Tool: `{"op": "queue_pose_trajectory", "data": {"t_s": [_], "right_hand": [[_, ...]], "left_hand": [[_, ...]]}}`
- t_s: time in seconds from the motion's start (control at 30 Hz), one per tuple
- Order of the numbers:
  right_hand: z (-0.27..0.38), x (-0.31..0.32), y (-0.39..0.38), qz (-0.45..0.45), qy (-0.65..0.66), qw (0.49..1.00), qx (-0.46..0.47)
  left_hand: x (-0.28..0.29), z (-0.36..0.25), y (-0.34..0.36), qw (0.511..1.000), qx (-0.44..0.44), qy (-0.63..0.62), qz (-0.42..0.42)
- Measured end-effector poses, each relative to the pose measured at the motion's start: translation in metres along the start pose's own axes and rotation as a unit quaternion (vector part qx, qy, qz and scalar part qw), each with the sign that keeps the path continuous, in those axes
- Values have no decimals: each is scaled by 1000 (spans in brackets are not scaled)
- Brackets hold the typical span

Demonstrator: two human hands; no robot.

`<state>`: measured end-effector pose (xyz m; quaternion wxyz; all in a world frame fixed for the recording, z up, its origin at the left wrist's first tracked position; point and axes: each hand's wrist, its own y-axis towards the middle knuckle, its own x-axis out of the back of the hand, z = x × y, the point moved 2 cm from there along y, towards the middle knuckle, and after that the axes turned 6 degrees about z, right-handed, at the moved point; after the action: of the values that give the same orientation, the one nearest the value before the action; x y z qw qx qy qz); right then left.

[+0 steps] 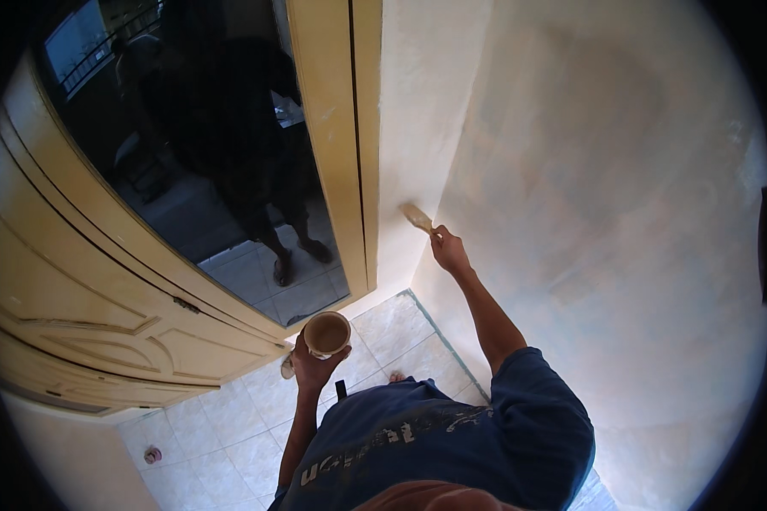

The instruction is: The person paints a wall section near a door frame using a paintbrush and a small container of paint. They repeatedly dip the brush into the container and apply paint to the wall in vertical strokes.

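My right hand (449, 251) grips a flat paintbrush (419, 217) by its handle, arm stretched forward. The brush's bristles lie at the pale narrow wall strip (409, 128) beside the door frame, near the corner with the large mottled wall (596, 213). My left hand (314, 366) holds a round, pale container (327, 329) from below and the side, low near the foot of the glazed panel. The inside of the container looks beige-grey; how full it is I cannot tell.
A cream wooden door (77, 281) with carved panels and a dark reflective glass panel (204, 128) fills the left. Pale floor tiles (392, 341) run along its base to the right wall. A small round object (152, 454) lies on the floor at the lower left.
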<state>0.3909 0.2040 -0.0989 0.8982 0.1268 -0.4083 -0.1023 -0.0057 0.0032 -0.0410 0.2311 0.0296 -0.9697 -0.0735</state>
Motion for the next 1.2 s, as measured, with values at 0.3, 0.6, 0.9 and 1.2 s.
{"op": "queue_pose_trajectory", "data": {"t_s": [0.3, 0.6, 0.9, 1.2], "right_hand": [[72, 82, 93, 76, -103, 991, 25], [231, 243, 129, -89, -129, 985, 66], [350, 353, 143, -297, -82, 936, 173], [463, 482, 251, -497, -22, 792, 352]], "left_hand": [[0, 2, 1, 999, 7, -29, 29], [-8, -4, 6, 999, -19, -23, 30], [-4, -12, 12, 999, -35, -30, 9], [8, -12, 9, 999, -39, -5, -16]]}}
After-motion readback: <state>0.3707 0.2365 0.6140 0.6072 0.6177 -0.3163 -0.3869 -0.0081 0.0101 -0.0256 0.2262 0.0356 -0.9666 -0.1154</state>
